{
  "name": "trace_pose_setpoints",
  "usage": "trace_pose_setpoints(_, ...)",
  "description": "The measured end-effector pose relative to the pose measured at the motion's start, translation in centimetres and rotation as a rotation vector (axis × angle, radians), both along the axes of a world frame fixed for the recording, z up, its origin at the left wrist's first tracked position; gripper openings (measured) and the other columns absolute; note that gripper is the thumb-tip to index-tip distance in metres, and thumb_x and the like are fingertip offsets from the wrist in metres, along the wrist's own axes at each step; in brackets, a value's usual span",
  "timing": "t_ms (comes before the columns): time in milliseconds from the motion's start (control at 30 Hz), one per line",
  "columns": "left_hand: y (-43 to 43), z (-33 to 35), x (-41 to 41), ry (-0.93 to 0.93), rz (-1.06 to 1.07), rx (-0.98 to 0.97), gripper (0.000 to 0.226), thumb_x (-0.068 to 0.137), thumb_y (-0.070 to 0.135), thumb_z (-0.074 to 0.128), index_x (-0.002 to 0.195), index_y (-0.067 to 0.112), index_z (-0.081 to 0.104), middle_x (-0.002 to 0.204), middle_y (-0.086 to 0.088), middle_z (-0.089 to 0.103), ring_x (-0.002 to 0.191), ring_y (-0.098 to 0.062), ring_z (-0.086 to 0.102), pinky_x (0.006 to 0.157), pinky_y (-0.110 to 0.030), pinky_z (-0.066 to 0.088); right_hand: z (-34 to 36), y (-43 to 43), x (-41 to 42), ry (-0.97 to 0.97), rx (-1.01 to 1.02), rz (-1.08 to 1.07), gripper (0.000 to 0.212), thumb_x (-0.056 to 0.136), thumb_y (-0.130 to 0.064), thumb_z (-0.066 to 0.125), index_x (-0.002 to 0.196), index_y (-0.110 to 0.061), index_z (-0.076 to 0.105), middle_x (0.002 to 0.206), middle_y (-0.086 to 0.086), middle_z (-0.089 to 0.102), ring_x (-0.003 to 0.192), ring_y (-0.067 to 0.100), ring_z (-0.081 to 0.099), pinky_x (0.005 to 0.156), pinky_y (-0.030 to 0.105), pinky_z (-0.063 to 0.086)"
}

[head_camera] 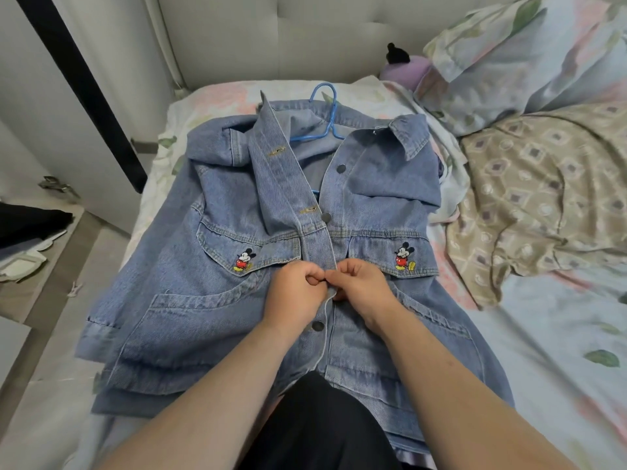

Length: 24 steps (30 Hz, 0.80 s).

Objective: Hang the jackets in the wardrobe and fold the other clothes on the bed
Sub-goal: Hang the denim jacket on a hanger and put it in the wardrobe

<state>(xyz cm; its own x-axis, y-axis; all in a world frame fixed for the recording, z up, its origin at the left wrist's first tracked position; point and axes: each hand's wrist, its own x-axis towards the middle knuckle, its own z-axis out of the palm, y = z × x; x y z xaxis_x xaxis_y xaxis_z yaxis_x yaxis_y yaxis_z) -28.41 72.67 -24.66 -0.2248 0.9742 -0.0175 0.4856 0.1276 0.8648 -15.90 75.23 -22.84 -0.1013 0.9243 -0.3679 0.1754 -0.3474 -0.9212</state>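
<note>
Left hand (295,293) and right hand (363,283) pinch the denim jacket (203,300) on the floral bed (543,340), grey headboard (271,35) behind.

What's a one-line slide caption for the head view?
Left hand and right hand pinch the front placket of a denim jacket, blue hanger inside, lying on the bed.

Matt denim jacket (237,300), seemingly plastic hanger (327,125)

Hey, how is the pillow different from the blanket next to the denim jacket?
The pillow has a pale floral print; the blanket is beige with a diamond pattern. The pillow sits propped up by the headboard; the blanket lies crumpled on the bed. Both are to the right of the jacket.
</note>
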Motion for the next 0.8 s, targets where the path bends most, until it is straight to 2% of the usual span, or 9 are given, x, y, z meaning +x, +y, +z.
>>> trace_pose_setpoints(133,-0.33,-0.32,0.05,0.015,0.023,0.005,0.025,0.075,0.012,0.074,0.062,0.030,0.062,0.067,0.009,0.063,0.061,-0.004,0.058,0.060,-0.027,0.052,0.14,0.17,-0.16,-0.019,-0.038,-0.015,0.027,0.088,0.001,0.065,0.069,-0.013,0.052,0.069,0.013,0.052,0.067,0.026,0.047,0.069,0.040,0.043)
trace_pose_setpoints(233,-0.38,-0.40,-0.04,0.010,0.027,-0.018,0.027,0.074,0.016,0.076,0.061,0.032,0.059,0.065,0.012,0.062,0.060,-0.001,0.058,0.057,-0.021,0.050,0.37,0.34,0.05,0.016,-0.067,-0.013,0.026,0.088,0.010,0.058,0.077,-0.012,0.052,0.059,0.005,0.051,0.052,0.018,0.051,0.057,0.033,0.047)
trace_pose_setpoints(300,-0.43,-0.33,-0.11,-0.009,0.029,-0.035,0.026,0.074,0.016,0.075,0.061,0.032,0.059,0.063,0.013,0.062,0.062,0.003,0.058,0.055,-0.015,0.047,0.47,0.37,0.25,-0.014,-0.072,0.012,0.027,0.088,0.012,0.056,0.081,-0.013,0.051,0.052,-0.005,0.047,0.046,0.009,0.046,0.051,0.026,0.044)
trace_pose_setpoints(400,-0.36,-0.24,-0.29,-0.127,0.039,-0.115,0.019,0.079,0.013,0.069,0.066,0.026,0.065,0.061,0.008,0.066,0.059,-0.003,0.063,0.057,-0.023,0.054,0.58,0.24,0.28,-0.081,-0.059,0.048,0.027,0.088,0.013,0.056,0.087,-0.014,0.052,0.052,-0.008,0.043,0.044,0.006,0.036,0.044,0.022,0.035)
trace_pose_setpoints(467,-0.25,-0.18,-0.40,-0.250,0.039,-0.180,0.018,0.083,0.006,0.066,0.071,0.020,0.067,0.062,0.002,0.069,0.057,-0.009,0.067,0.054,-0.025,0.055,0.50,0.17,0.15,-0.091,-0.044,0.059,0.030,0.086,0.016,0.055,0.087,-0.014,0.052,0.057,-0.005,0.043,0.047,0.006,0.035,0.046,0.021,0.034)
trace_pose_setpoints(567,-0.11,-0.05,-0.50,-0.353,0.037,-0.232,0.021,0.086,-0.002,0.063,0.077,0.017,0.066,0.067,-0.002,0.068,0.050,-0.002,0.064,0.048,-0.014,0.048,0.33,-0.07,-0.20,-0.115,-0.006,0.075,0.031,0.082,0.016,0.058,0.089,-0.013,0.054,0.069,-0.001,0.045,0.057,0.009,0.038,0.053,0.021,0.036)
trace_pose_setpoints(633,-0.13,-0.01,-0.53,-0.362,0.033,-0.240,0.022,0.086,-0.004,0.063,0.077,0.016,0.065,0.065,-0.001,0.066,0.049,0.000,0.062,0.047,-0.011,0.045,0.25,-0.10,-0.16,-0.114,0.003,0.064,0.029,0.080,0.013,0.063,0.092,-0.012,0.056,0.073,0.000,0.045,0.060,0.010,0.039,0.055,0.023,0.038)
trace_pose_setpoints(800,-0.29,-0.40,-0.35,-0.272,0.047,-0.201,0.020,0.080,0.003,0.071,0.076,0.021,0.065,0.071,0.005,0.065,0.058,0.002,0.058,0.051,-0.005,0.042,0.33,0.40,0.32,0.005,-0.038,0.040,0.018,0.082,0.002,0.074,0.089,-0.009,0.062,0.066,0.002,0.058,0.057,0.012,0.053,0.058,0.024,0.046)
